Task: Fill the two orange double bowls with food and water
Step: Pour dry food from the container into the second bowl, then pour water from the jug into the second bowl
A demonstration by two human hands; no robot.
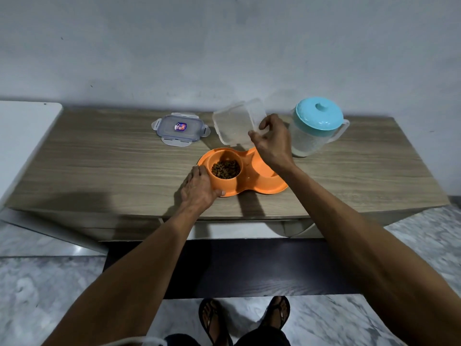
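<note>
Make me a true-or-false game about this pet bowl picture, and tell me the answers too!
1. The left cup of the orange double bowl holds brown kibble. True.
2. The right hand holds the clear container. True.
3. The lid is snapped onto the container. False: it lies on the table, left of the container.
4. The pitcher has a red top. False: its top is teal.
5. The left hand lifts the pitcher. False: it holds the bowl's left edge.
</note>
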